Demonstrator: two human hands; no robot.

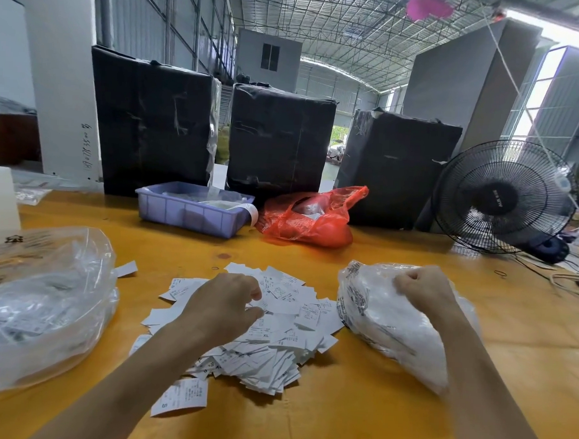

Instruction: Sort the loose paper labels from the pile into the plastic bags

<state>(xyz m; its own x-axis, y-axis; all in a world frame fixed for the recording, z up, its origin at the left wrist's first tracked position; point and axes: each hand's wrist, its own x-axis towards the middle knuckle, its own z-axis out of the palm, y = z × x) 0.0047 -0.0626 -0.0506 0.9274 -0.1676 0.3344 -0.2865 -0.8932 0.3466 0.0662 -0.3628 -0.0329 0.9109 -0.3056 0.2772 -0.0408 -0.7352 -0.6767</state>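
A pile of loose white paper labels (276, 331) printed with sizes lies on the orange table (356, 414) in front of me. My left hand (224, 302) rests on the pile with its fingers curled, pinching labels near the top. To the right sits a clear plastic bag (377, 316) stuffed with labels; my right hand (424, 288) is clenched on its upper edge. A larger clear plastic bag (38, 308) holding labels lies at the left. One label marked S (181, 397) lies apart near the front.
A purple plastic tray (192, 211) and a red plastic bag (311, 217) sit further back on the table. Behind them stand three black-wrapped parcels (278, 139). A black fan (504, 199) stands at the back right, with cables (571, 278) beside it.
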